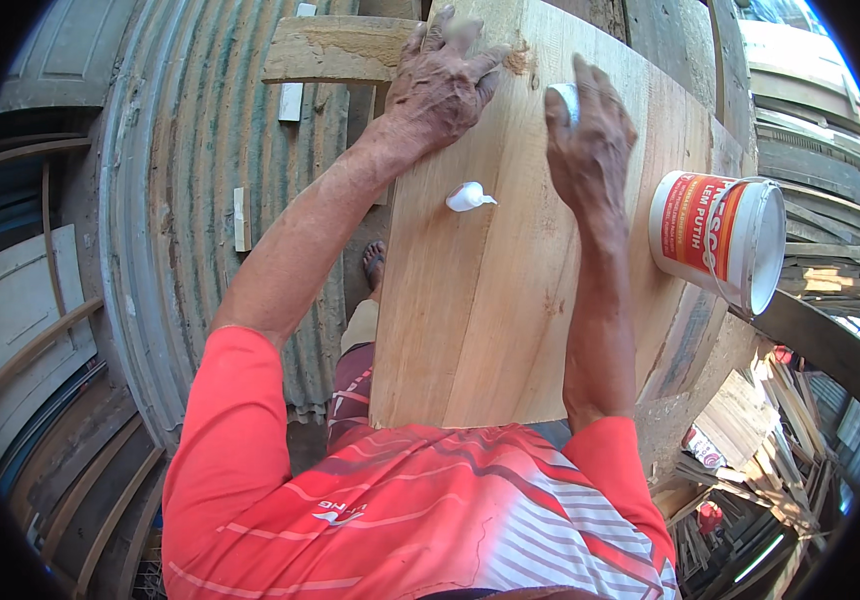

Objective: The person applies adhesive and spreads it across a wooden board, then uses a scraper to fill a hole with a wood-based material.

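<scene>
Resting the left hand (442,82) on the left edge of the wooden board (470,300), just beside a wooden bar (335,50), with fingers spread wide and holding nothing. Having a little white bottle (467,197) lying on the board, closer in. Pinching a pale thing (570,100), mostly hidden, in the right hand (595,140), with fingers partly bent. Having a white bucket (715,240) near the board's right edge.

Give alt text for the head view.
A person's right hand holds a white object over a wooden panel; the left hand is at the panel's left edge. A white bottle lies on the panel, a bucket to the right.
</scene>
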Available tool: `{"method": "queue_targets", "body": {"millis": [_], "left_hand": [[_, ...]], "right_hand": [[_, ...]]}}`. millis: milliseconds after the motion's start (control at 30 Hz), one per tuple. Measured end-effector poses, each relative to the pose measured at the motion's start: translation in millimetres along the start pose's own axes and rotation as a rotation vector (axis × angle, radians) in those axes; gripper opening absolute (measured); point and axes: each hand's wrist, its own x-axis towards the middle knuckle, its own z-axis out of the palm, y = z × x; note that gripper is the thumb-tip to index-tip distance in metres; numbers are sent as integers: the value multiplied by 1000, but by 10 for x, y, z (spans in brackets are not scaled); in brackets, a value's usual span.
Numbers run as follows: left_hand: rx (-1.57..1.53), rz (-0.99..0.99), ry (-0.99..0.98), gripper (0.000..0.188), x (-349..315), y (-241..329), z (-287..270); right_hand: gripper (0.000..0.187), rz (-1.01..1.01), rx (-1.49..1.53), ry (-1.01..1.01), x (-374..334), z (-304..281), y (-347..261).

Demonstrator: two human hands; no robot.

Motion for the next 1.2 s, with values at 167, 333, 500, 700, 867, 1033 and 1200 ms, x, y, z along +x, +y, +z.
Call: {"method": "queue_targets", "body": {"millis": [167,333,500,700,867,1033,1200], "left_hand": [[83,6,-15,42,-16,-5,45],[89,9,-23,48,27,1,46],[43,32,-131,55,162,-68,11],[131,115,-86,61,184,-123,135],[143,84,-99,58,167,-132,174],[139,75,-122,54,172,-77,125],[134,79,-99,53,171,-56,80]], "right_hand": [[47,79,-77,-137,-498,-237,239],[36,73,35,-77,-630,-161,368],[35,-32,120,-39,-695,-134,2],[37,-22,110,-51,-587,-11,-112],[37,-19,109,-52,-505,62,-137],[36,-18,110,-36,-457,108,-134],[34,-25,103,-43,-330,154,-134]]}}
